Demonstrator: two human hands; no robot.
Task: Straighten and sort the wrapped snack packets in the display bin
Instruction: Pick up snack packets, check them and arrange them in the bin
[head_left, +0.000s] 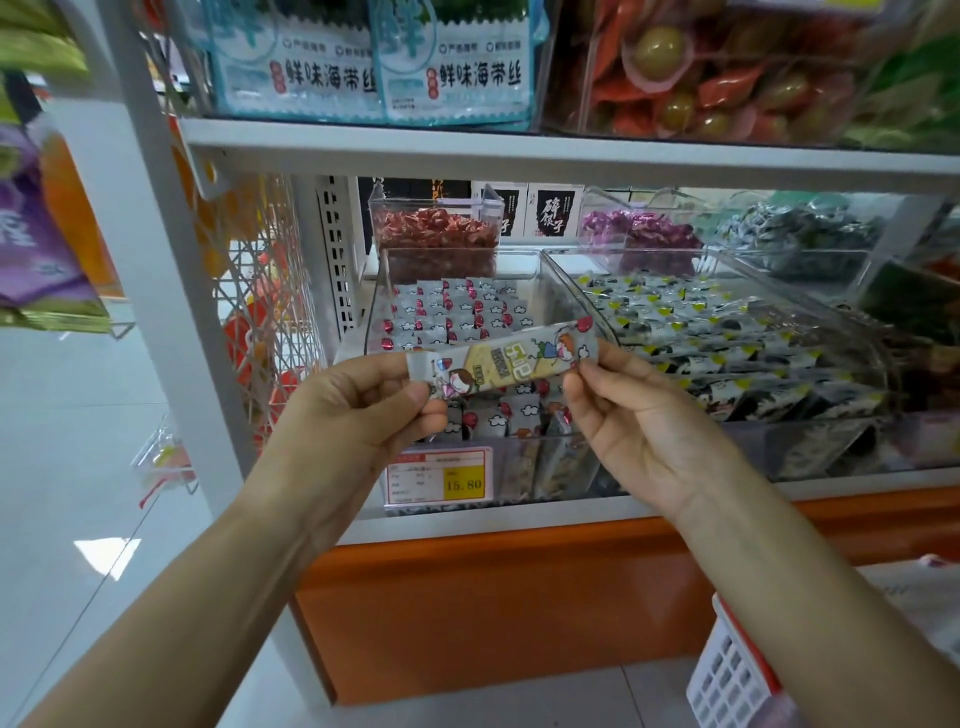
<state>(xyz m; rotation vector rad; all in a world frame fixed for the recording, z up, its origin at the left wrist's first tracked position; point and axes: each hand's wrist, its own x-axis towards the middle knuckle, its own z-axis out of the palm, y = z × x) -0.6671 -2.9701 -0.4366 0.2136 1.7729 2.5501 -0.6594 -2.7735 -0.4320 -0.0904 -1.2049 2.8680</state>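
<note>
Head view: we see the white shelf (519, 150) carrying the clear display bin (376, 312), whose cloud-and-balloon snack packets (457, 312) stand in rows at the back and lie looser in front. Left hand (358, 410) and right hand (639, 415) each pinch one sealed end of a single long packet (509, 358), held just above the bin's front; we judge this pulls it flat for checking before filing. The price tag (439, 475) reads 15.80; the packet lettering is illegible.
</note>
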